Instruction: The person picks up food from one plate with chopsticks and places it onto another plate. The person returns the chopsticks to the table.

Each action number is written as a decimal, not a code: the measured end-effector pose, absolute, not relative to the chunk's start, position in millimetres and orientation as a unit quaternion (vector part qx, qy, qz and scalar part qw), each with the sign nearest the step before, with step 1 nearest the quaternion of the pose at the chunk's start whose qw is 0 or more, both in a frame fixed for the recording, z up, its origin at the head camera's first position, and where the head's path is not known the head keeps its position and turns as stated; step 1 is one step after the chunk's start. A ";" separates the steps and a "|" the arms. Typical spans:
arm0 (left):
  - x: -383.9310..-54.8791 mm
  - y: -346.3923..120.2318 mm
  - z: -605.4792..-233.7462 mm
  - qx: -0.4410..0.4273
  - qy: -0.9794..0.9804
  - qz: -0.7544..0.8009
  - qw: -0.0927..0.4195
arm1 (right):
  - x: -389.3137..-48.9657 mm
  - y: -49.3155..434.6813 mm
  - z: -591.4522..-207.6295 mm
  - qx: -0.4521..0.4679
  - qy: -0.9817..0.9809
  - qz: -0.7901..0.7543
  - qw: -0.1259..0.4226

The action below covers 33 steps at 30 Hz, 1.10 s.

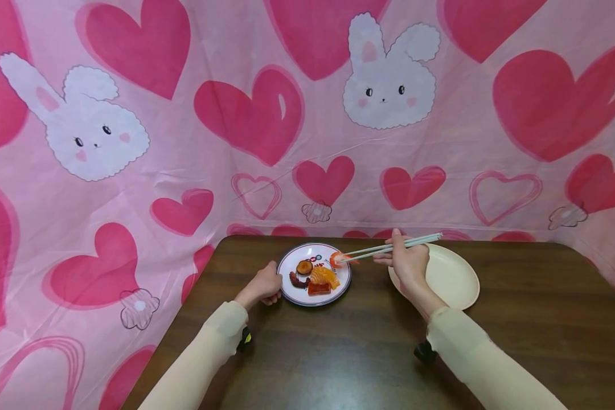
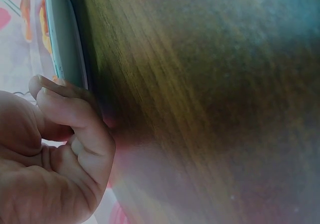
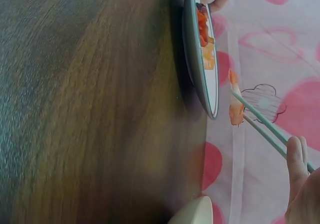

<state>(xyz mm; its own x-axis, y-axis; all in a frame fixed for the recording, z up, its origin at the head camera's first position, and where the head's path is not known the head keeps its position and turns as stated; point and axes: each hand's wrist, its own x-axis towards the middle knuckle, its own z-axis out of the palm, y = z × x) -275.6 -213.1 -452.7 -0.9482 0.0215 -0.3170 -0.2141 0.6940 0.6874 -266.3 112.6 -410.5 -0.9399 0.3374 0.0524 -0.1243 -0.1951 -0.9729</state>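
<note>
My left hand grips the left rim of a white plate with a dark blue edge, its fingers curled at the rim in the left wrist view. Food lies on this plate: a round brown slice, a dark curled piece, orange salmon-like slices and a reddish block. In my right hand is a pair of pale green chopsticks. Their tips pinch an orange-and-white shrimp, raised beyond the plate's rim in the right wrist view. From the head it overlaps the plate's upper right edge.
A cream oval plate stands on the right, partly hidden under my right hand and forearm. Both plates are on a dark wooden table. Behind the table's far edge hangs a pink cloth with hearts and rabbits.
</note>
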 end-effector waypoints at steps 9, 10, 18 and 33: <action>-274.2 -211.3 -450.2 -0.056 0.909 0.387 0.146 | -273.8 101.9 -419.0 -0.085 -0.604 0.778 0.152; -274.3 -211.3 -450.1 -0.057 0.909 0.387 0.147 | -274.7 101.1 -420.3 -0.087 -0.609 0.774 0.151; -273.3 -211.3 -450.1 -0.056 0.909 0.387 0.146 | -280.6 92.4 -426.3 -0.081 -0.625 0.761 0.155; -271.1 -210.6 -449.0 -0.049 0.908 0.396 0.131 | -286.8 73.6 -430.8 -0.094 -0.633 0.752 0.158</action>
<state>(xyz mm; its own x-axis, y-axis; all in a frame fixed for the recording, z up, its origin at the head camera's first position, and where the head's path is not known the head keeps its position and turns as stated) -271.1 -210.6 -449.0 -0.9609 0.0153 -0.2765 -0.1921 0.6821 0.7055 -286.8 73.6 -430.8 -0.9325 0.3564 0.0588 -0.1183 -0.1476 -0.9819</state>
